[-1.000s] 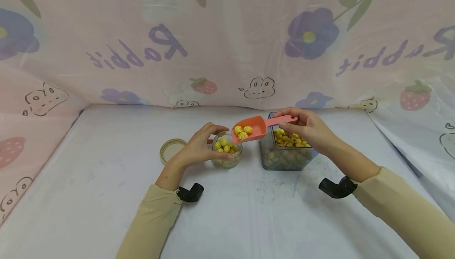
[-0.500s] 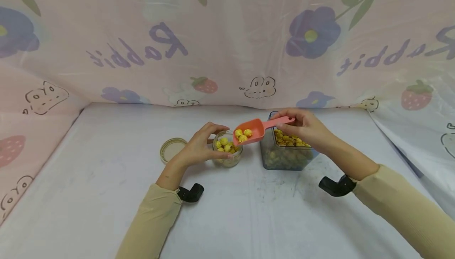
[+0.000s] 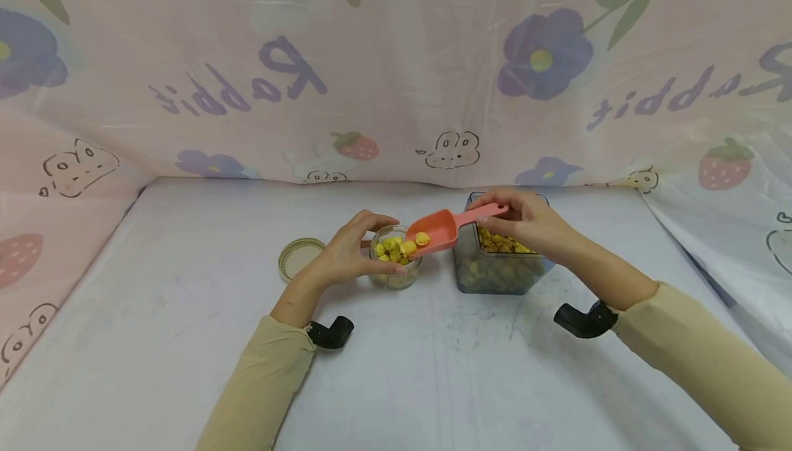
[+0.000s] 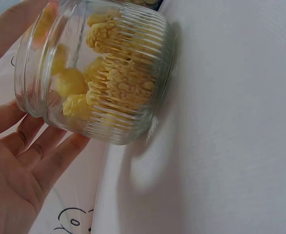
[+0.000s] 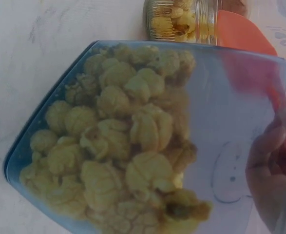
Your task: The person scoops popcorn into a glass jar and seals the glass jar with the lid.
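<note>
My left hand (image 3: 340,253) holds the ribbed glass jar (image 3: 399,279) from its left side, thumb in front and fingers behind. The jar stands upright on the table with yellow popcorn (image 4: 121,78) inside. Between thumb and fingers, my right hand (image 3: 526,221) pinches the handle of a coral-pink scoop (image 3: 436,229). Its front lip dips at the jar's mouth, one popcorn ball (image 3: 422,238) in the scoop and another at the lip. Below the right hand stands a clear bluish container (image 3: 489,278) of popcorn; its wall partly veils the hand and scoop in the right wrist view.
A round gold-rimmed lid (image 3: 300,258) lies left of the jar, partly behind the left wrist. The white table surface (image 3: 396,382) stretches toward the front. A pink printed curtain (image 3: 383,80) rises along the back and sides.
The scoop has come slightly lower and tipped toward the jar. Popcorn has slid from it toward the jar's mouth, leaving fewer pieces in the scoop. The left hand keeps its hold.
</note>
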`<act>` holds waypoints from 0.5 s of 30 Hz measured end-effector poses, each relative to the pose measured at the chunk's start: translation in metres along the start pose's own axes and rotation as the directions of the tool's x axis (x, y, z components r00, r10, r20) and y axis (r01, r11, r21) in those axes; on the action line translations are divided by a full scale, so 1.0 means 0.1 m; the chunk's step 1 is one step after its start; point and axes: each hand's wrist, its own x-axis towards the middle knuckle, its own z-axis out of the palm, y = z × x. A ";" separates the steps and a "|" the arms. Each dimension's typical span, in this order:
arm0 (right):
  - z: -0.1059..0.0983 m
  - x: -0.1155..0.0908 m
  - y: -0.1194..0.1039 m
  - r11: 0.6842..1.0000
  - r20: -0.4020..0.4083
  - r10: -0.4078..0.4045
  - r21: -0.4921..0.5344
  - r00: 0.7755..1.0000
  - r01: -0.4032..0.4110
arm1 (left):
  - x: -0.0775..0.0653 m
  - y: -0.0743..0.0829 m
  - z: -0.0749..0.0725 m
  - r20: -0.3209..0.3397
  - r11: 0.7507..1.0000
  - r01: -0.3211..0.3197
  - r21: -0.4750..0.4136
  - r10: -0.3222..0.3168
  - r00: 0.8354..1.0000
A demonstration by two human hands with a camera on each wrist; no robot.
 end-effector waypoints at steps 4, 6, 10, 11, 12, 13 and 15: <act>0.00 0.00 0.01 1.000 0.001 -0.014 0.006 1.000 0.014 | 0.00 0.00 0.00 -0.004 1.000 -0.010 0.000 0.010 1.000; -0.01 0.00 0.01 1.000 0.001 -0.017 0.006 1.000 0.017 | 0.00 0.00 0.00 -0.004 1.000 -0.011 0.000 0.011 1.000; -0.01 -0.01 0.01 1.000 0.001 -0.021 -0.001 1.000 0.021 | 0.01 -0.01 0.00 -0.003 1.000 -0.001 0.001 0.001 1.000; -0.01 -0.01 0.00 1.000 0.000 -0.021 0.000 1.000 0.021 | 0.01 -0.01 0.00 -0.002 1.000 0.002 0.000 -0.002 1.000; -0.01 -0.01 0.00 1.000 -0.001 -0.019 0.002 1.000 0.019 | 0.01 -0.01 0.01 -0.001 1.000 0.005 0.000 -0.005 1.000; -0.01 -0.01 0.00 1.000 -0.002 -0.017 0.004 1.000 0.017 | 0.01 -0.01 0.01 -0.001 1.000 0.008 0.000 -0.008 1.000; -0.01 -0.02 0.00 1.000 -0.006 -0.010 0.011 1.000 0.010 | 0.01 0.00 0.01 0.002 1.000 0.011 0.001 -0.011 1.000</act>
